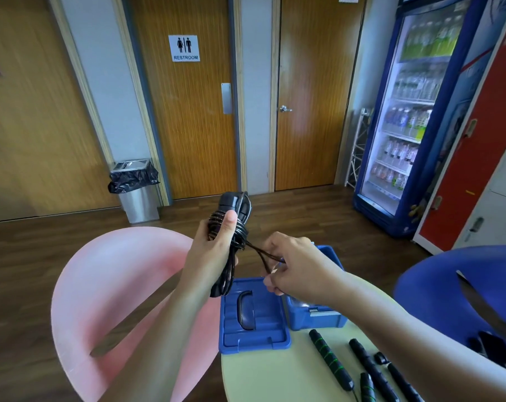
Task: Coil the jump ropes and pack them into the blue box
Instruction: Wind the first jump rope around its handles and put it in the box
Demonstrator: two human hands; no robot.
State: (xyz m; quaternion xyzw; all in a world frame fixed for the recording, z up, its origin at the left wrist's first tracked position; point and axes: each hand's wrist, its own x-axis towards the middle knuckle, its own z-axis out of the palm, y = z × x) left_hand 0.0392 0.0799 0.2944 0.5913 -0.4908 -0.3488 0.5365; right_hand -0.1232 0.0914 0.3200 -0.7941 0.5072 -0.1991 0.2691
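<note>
Blue box [318,314] sits behind both hands' grip on coiled rope [231,236].

Wood doors [193,117], dark wood floor [43,250], steel bin [137,192], drinks fridge [411,111], pink chair [106,285].

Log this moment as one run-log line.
left hand: grips coiled jump rope | right hand: pinches loose cord end | blue box: open, lid beside
</note>
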